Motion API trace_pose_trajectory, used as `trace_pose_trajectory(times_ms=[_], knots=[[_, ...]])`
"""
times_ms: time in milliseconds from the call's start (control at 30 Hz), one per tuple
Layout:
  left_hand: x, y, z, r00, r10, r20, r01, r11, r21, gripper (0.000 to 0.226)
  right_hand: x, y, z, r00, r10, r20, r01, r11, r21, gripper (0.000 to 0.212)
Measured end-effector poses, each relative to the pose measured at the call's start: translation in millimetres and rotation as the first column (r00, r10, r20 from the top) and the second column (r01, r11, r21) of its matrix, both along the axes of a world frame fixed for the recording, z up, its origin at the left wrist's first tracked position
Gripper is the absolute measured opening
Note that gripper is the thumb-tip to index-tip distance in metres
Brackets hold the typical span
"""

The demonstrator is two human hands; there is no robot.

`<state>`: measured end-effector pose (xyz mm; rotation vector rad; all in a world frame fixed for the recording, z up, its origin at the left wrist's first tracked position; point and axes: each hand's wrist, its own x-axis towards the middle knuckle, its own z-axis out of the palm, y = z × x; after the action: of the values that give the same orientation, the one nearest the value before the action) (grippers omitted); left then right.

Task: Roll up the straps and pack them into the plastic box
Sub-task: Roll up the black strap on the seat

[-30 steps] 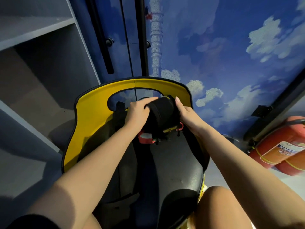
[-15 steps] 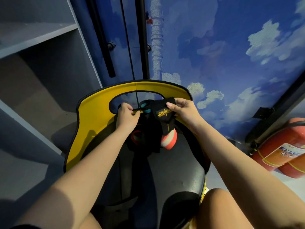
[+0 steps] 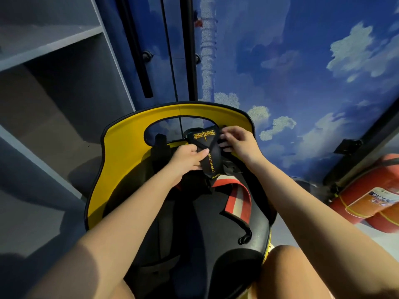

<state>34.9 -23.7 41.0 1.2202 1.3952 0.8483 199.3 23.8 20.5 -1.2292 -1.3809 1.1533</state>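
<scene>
A black strap pad (image 3: 207, 152) with yellow lettering is held up over the black seat (image 3: 216, 219) of a yellow-backed chair (image 3: 121, 147). My left hand (image 3: 190, 157) grips its left edge with the thumb on the front. At the pad's upper right edge, my right hand (image 3: 236, 140) pinches it with curled fingers. Its red and white striped strap (image 3: 237, 200) hangs unrolled across the seat and ends in a black loop (image 3: 245, 237). No plastic box is in view.
Grey shelving (image 3: 49, 67) stands to the left. Behind the chair are a blue cloud-painted wall (image 3: 302, 72) and black door rails (image 3: 136, 50). Red fire extinguishers (image 3: 371, 197) lie at the right. My bare knee (image 3: 289, 268) is at the bottom right.
The rolled bundle has come undone: the striped strap now trails across the seat. Both hands have shifted to the pad's edges and hold it spread out, lettering facing me.
</scene>
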Motion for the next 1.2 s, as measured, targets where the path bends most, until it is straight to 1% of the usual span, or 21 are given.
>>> trace_pose_trajectory(times_ms=[67,133,233,333,367,467,533,600,633,667,700,800,867,900,967,1000,1033,1100,1133,1167,1200], knots=[[-5,3,12,0.999,0.003,0.039,-0.003,1.000,0.018,0.014,5,-1,-8,0.989,-0.014,0.150,0.006,0.998,0.055,0.027],[-10,7,26,0.998,0.002,0.057,-0.003,1.000,0.023,0.016,4,-4,-11,0.970,-0.013,0.242,-0.008,0.996,0.085,0.031],[-20,12,40,0.999,-0.037,0.006,0.037,0.999,-0.014,0.012,-1,-10,-18,0.916,0.007,0.402,-0.054,0.993,0.105,0.025],[-37,14,36,1.000,0.023,0.004,-0.022,0.994,-0.104,0.008,1,-15,-40,0.814,0.040,0.579,-0.067,0.997,0.026,0.023],[-44,13,32,0.998,0.064,0.014,-0.061,0.988,-0.142,0.015,4,-18,-49,0.776,0.080,0.626,-0.079,0.996,-0.031,0.022],[-68,10,12,0.982,0.189,0.009,-0.180,0.945,-0.272,0.046,7,-28,-77,0.658,0.223,0.719,-0.129,0.974,-0.184,0.018],[-87,5,-3,0.978,0.203,-0.052,-0.208,0.917,-0.340,0.051,7,-34,-94,0.550,0.226,0.804,-0.158,0.973,-0.166,0.021],[-106,0,-16,0.975,0.180,-0.126,-0.217,0.887,-0.408,0.050,4,-37,-107,0.374,0.227,0.899,-0.205,0.966,-0.159,0.044],[-115,-1,-22,0.971,0.178,-0.162,-0.231,0.874,-0.428,0.048,1,-38,-111,0.309,0.231,0.922,-0.235,0.959,-0.161,0.055],[-122,-3,-28,0.964,0.183,-0.192,-0.251,0.862,-0.440,0.044,-3,-38,-116,0.276,0.226,0.934,-0.265,0.952,-0.152,0.061],[-129,-4,-34,0.957,0.196,-0.213,-0.274,0.853,-0.445,0.042,-8,-38,-117,0.274,0.197,0.941,-0.298,0.948,-0.112,0.063],[-137,-6,-46,0.957,0.215,-0.195,-0.283,0.843,-0.457,0.048,-23,-36,-119,0.392,0.100,0.915,-0.369,0.928,0.057,0.056],[-135,-4,-53,0.964,0.241,-0.115,-0.267,0.846,-0.462,0.052,-33,-33,-118,0.432,0.089,0.897,-0.420,0.901,0.113,0.051],[-133,-3,-56,0.960,0.273,-0.055,-0.267,0.848,-0.458,0.049,-38,-31,-118,0.454,0.090,0.886,-0.424,0.897,0.126,0.051],[-128,-1,-61,0.935,0.349,0.061,-0.284,0.842,-0.459,0.042,-49,-28,-114,0.506,0.081,0.859,-0.399,0.905,0.150,0.059],[-126,-1,-64,0.923,0.372,0.103,-0.287,0.840,-0.460,0.040,-53,-25,-114,0.504,0.088,0.859,-0.399,0.906,0.141,0.063],[-124,0,-67,0.921,0.369,0.128,-0.274,0.844,-0.462,0.039,-57,-22,-113,0.470,0.121,0.874,-0.424,0.900,0.103,0.064],[-121,2,-71,0.927,0.344,0.148,-0.248,0.860,-0.446,0.035,-64,-15,-115,0.338,0.204,0.919,-0.500,0.866,-0.008,0.071],[-121,3,-72,0.924,0.348,0.161,-0.251,0.867,-0.430,0.032,-67,-11,-116,0.278,0.214,0.937,-0.524,0.851,-0.039,0.074],[-120,6,-72,0.918,0.358,0.172,-0.263,0.873,-0.411,0.032,-69,-8,-117,0.244,0.215,0.946,-0.533,0.844,-0.054,0.077],[-120,7,-72,0.913,0.368,0.177,-0.279,0.878,-0.389,0.034,-72,-5,-118,0.235,0.214,0.948,-0.527,0.848,-0.060,0.080]])
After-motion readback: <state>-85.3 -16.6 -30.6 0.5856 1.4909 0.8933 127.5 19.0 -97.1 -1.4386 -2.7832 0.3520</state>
